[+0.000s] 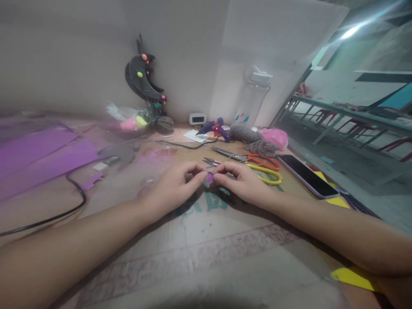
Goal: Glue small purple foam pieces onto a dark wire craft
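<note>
Between my two hands is a small purple piece (pixel 210 177), round in outline; it looks like cut paper or foam, but I cannot tell which. My left hand (pixel 176 183) pinches its left edge between thumb and forefinger. On the opposite edge, the thumb and forefinger of my right hand (pixel 242 182) are closed in the same way. Just beyond my right hand lie yellow-handled scissors (pixel 268 173), partly hidden by it. Orange-handled scissors (pixel 262 161) rest a little farther back.
A purple glue gun (pixel 214 128), grey yarn (pixel 254 139), a clear bottle (pixel 254 96) and a small clock (pixel 197 118) stand along the back. A phone (pixel 307 176) lies right. Purple sheets (pixel 48 150) and a black cable (pixel 82 189) occupy the left. A dark crescent ornament (pixel 137 77) is behind.
</note>
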### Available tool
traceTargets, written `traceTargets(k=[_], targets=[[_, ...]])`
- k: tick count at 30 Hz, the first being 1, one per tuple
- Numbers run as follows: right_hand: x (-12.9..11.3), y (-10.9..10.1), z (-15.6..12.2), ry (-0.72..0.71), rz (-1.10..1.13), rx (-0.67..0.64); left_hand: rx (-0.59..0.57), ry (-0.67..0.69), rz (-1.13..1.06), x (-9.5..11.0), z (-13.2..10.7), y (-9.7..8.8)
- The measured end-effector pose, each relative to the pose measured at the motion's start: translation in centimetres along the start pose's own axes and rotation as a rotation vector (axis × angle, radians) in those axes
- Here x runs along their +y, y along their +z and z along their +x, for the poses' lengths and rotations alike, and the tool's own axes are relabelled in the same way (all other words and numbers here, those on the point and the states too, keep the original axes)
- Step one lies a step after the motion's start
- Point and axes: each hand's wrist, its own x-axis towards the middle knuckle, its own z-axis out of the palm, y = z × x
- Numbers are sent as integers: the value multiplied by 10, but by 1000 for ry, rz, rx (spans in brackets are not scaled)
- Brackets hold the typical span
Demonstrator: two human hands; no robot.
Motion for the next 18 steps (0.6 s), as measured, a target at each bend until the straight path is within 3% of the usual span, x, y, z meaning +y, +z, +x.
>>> traceTargets(k=[3, 7, 13, 18], targets=[[1, 0, 0, 7, 32, 15, 8, 21, 11, -1, 0, -1], [1, 1, 1, 22, 60, 46, 107, 58, 59, -1, 0, -2], [-1, 1, 2, 61, 91, 55, -36, 102, 157, -6, 2, 3], [0, 1, 0, 23, 2, 21, -15, 64, 105, -6, 3, 3]])
